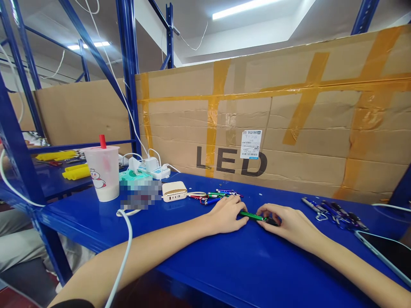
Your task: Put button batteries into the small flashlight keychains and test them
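Observation:
A slim green metallic pen lies across the blue shelf top, a black part at its right end. My left hand pinches its left end, and the fingers of my right hand close on the black end. Behind my left hand lies a small heap of coloured metal pens with carabiner clips. Further right is a dark heap of similar pens with clips. Near my right forearm lies a phone or tablet with a dark screen.
A gold-and-white power bank and a white cable sit left of my hands. Further left are a plastic cup with a red straw and a power strip. Taped cardboard stands behind the shelf, with blue rack posts at left.

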`<state>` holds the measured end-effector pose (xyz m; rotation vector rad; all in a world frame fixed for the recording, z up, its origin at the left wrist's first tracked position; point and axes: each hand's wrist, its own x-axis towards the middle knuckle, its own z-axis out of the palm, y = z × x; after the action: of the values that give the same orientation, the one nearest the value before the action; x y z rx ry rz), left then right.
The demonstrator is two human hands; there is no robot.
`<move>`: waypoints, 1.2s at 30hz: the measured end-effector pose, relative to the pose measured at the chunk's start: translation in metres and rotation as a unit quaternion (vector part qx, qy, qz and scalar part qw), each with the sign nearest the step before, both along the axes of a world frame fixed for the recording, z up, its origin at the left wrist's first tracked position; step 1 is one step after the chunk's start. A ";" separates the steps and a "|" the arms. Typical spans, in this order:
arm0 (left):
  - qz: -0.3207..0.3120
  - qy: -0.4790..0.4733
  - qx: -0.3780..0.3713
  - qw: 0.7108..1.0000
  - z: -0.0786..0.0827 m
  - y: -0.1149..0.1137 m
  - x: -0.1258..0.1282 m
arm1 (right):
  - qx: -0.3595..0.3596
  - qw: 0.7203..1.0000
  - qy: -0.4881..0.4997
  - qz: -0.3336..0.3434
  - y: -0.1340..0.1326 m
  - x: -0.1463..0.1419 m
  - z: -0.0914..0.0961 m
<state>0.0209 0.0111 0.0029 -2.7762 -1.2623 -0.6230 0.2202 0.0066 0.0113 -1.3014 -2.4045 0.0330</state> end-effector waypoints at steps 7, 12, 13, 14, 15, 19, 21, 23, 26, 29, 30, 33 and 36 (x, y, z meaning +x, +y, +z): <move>-0.019 -0.028 0.034 0.999 -0.002 0.002 -0.001 | 0.005 0.999 -0.004 0.039 0.003 0.004 0.000; -0.043 -0.029 0.063 0.997 -0.001 0.001 -0.002 | -0.019 0.998 -0.010 0.061 0.002 0.004 -0.002; -0.047 -0.027 0.068 0.996 0.000 0.000 -0.002 | -0.022 0.998 -0.007 0.062 0.002 0.003 -0.003; -0.050 -0.023 0.071 0.996 0.000 0.000 -0.002 | -0.025 0.998 -0.002 0.064 0.002 0.002 -0.004; -0.052 -0.021 0.074 0.996 0.000 0.000 -0.002 | -0.030 0.997 0.008 0.067 0.002 0.001 -0.005; -0.051 -0.024 0.094 0.994 -0.001 0.000 -0.002 | -0.090 0.987 0.095 0.090 0.001 -0.004 -0.007; -0.044 -0.029 0.111 0.992 -0.001 0.000 -0.002 | -0.124 0.978 0.137 0.097 0.000 -0.006 -0.006; -0.035 -0.035 0.120 0.992 -0.001 0.000 -0.002 | -0.142 0.973 0.159 0.091 -0.001 -0.008 -0.006; -0.021 -0.054 0.125 0.991 -0.002 0.000 -0.001 | -0.188 0.963 0.183 0.065 -0.004 -0.011 -0.005; -0.025 -0.072 0.150 0.986 -0.003 0.001 -0.001 | -0.270 0.939 0.208 0.047 -0.008 -0.012 -0.004; -0.030 -0.077 0.161 0.984 -0.003 0.001 -0.001 | -0.287 0.932 0.215 0.046 -0.009 -0.012 -0.004; -0.043 -0.090 0.180 0.979 -0.004 0.002 0.000 | -0.299 0.924 0.232 0.058 -0.009 -0.013 -0.004; -0.064 -0.106 0.175 0.977 -0.004 0.002 0.000 | -0.292 0.919 0.254 0.074 -0.007 -0.011 -0.007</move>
<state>0.0210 0.0129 -0.0012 -2.5599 -0.8957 -1.0621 0.2088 -0.0003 0.0044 -1.1357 -2.0804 1.0686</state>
